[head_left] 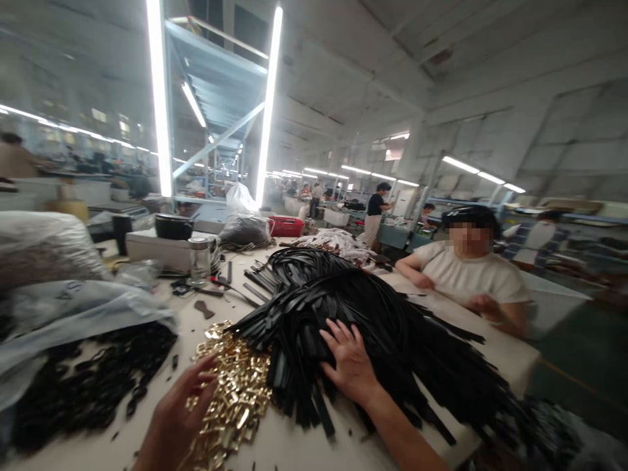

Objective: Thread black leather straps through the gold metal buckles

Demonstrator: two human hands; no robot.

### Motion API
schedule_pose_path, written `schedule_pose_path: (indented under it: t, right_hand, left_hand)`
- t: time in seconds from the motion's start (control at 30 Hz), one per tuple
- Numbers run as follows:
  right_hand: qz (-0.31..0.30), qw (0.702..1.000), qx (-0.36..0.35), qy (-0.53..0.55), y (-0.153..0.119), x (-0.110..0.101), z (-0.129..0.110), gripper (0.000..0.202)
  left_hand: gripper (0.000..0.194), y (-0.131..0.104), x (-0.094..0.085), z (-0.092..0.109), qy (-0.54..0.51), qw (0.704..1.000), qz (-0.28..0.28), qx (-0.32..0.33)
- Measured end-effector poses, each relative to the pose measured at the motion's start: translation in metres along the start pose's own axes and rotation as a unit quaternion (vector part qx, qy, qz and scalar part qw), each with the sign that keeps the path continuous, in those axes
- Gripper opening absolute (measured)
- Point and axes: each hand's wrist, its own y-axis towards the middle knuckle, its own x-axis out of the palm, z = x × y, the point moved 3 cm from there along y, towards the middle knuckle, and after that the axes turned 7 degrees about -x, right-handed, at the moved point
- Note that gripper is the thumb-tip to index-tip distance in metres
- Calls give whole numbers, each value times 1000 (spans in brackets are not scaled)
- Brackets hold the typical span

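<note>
A big heap of long black straps (pixel 338 288) lies across the table. My right hand (pixel 350 363) rests on the near side of the heap, fingers spread and holding nothing. To the left of the straps is a pile of small gold metal buckles (pixel 240 392). Over that pile's left edge is my left hand (pixel 179 405), slightly blurred. Its fingers are loosely bent and parted from the thumb, with nothing visible between them. Whether it touches the buckles I cannot tell.
Small black pieces (pixel 98 379) spill from a clear plastic bag (pixel 88 304) at left. Behind stand a glass jar (pixel 199 261), a black bowl (pixel 173 226) and a red basket (pixel 286 226). A co-worker (pixel 473 275) sits across the table at right.
</note>
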Motion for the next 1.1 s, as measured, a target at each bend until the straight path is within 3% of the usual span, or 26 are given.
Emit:
schedule_pose_path:
  t: [0.1, 0.2, 0.3, 0.37, 0.53, 0.77, 0.93, 1.1]
  right_hand:
    - [3, 999, -10, 32, 1, -3, 4, 52]
    - [62, 996, 17, 56, 9, -12, 7, 36]
    - [138, 988, 16, 63, 27, -25, -5, 32]
    - [139, 988, -7, 71, 47, -27, -20, 31]
    - [38, 989, -64, 128, 110, -5, -67, 40]
    - [-98, 982, -119, 108, 180, 53, -133, 38]
    - [-183, 974, -123, 58, 200, 89, -136, 51]
    - [-206, 971, -117, 23, 203, 100, -116, 66]
  left_hand:
    - [36, 0, 0, 2, -32, 999, -41, -14]
    - [34, 1, 3, -1, -34, 998, -50, -6]
    - [35, 1, 5, -6, -38, 998, -51, 2]
    - [36, 0, 6, -8, -36, 998, -46, -2]
    - [34, 1, 5, -6, -22, 999, -36, -8]
    - [36, 1, 4, -20, -39, 998, -40, -36]
    - [40, 7, 4, -38, -57, 995, -64, -52]
    - [41, 8, 2, -37, -61, 993, -75, -67]
